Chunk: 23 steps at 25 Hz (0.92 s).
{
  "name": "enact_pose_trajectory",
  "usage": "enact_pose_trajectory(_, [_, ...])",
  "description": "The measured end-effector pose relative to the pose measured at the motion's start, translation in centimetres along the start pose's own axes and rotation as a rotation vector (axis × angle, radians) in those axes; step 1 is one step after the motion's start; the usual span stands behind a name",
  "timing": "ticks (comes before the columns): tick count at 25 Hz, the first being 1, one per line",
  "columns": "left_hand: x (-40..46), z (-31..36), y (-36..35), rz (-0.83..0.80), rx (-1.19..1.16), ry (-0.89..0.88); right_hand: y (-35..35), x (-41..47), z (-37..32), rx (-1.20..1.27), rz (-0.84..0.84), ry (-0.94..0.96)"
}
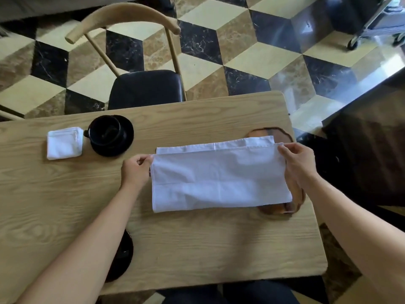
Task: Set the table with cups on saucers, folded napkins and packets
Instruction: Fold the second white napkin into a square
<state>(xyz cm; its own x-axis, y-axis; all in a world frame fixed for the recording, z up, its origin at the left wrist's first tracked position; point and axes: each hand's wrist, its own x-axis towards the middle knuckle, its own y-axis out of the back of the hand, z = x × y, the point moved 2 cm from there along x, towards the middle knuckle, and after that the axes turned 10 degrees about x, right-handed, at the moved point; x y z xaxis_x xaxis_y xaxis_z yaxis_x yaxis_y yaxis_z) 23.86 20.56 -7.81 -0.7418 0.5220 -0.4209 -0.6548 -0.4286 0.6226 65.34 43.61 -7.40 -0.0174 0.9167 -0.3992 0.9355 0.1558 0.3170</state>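
- The white napkin (221,178) lies flat on the wooden surface (197,242), toward the right edge. It is folded once, and the upper layer stops a little before the far hem of the lower one.
- The left hand (135,170) pinches the far left corner of the upper layer between thumb and fingers (147,159); the right hand (300,163) pinches the far right corner in the same way.
- The right part of the napkin covers a wooden board (274,208), which shows only at the far side and the near side.
- Near the far left corner of the surface a finished folded napkin (64,143) lies just beside a black cup (105,131), and the cup stands on its black saucer (127,141).
- Another black saucer (122,257) sits at the near edge, half hidden by the left forearm.
- I think the cloth is light, thin and soft. It will sag and wrinkle if held in the middle, so the corners are the best place to hold it.
- The fold lines need pressing with flat fingers, I judge, because such cloth springs open a little.
- No packets are visible yet.
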Motion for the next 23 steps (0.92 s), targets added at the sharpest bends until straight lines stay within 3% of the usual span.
enact_pose_trajectory(7, [5.1, 0.9, -2.4, 0.048, 0.161, -0.048, -2.3, 3.8, -0.3, -0.248, 0.086, 0.055])
enact_pose_trajectory(18, [5.8, 0.4, -2.7, 0.075, 0.271, -0.097, -3.8, 3.3, -0.6, -0.297, 0.194, 0.064])
enact_pose_trajectory(23, [6.5, 0.2, -2.7, 0.077, 0.247, -0.112, -4.1, 3.6, -0.9, -0.42, 0.157, 0.198])
